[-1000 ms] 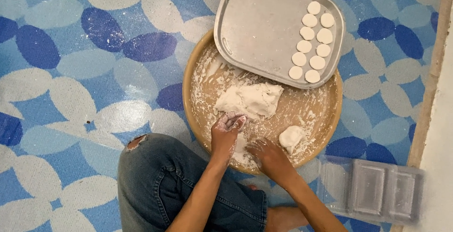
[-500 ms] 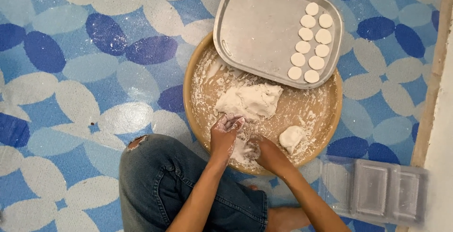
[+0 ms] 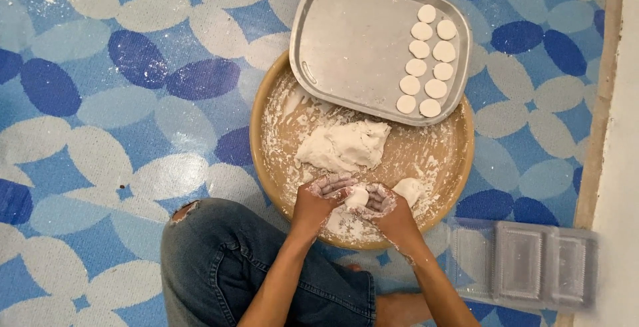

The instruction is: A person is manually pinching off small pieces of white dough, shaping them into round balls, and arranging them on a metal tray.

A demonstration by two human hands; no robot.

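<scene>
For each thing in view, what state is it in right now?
Left hand: floury, cupped on the small dough piece.
Right hand: floury, cupped on it too.
Big dough lump: unshaped, in the round tray.
Metal tray: holds flat discs.

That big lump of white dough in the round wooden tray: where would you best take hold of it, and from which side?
Pinch the dough lump at its near edge, coming from above on the person's side. It lies flat and spread in the wooden tray, and the metal tray overhangs its far side.

Both hands (image 3: 353, 200) cupping dough ball (image 3: 357, 197)
</scene>
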